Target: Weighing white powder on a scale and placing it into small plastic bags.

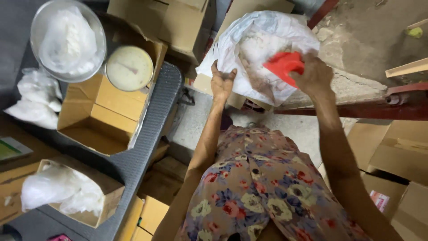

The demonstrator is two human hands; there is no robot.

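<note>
Floral-print lap (263, 187) nearest. Large white woven plastic sack (258, 49) sits open on cardboard boxes ahead, near the dark bench (147, 147) edge. Left hand (221, 82) grips the sack's near rim. Right hand (314, 73) clenches a red plastic scoop (283, 64) inside the mouth.

At twelve o'clock a white plastic sack (263, 33) holds white powder, and a bright red scoop (284, 64) shows against it. At six o'clock the lap wears a dress (263, 187) of brownish beige printed with red, blue and pale yellow flowers. At ten o'clock sits a scale (129, 68) with a cream dial and red needle, on a tan cardboard box (96, 111). The table mat (147, 143) at nine o'clock is dark grey, finely woven.
</note>
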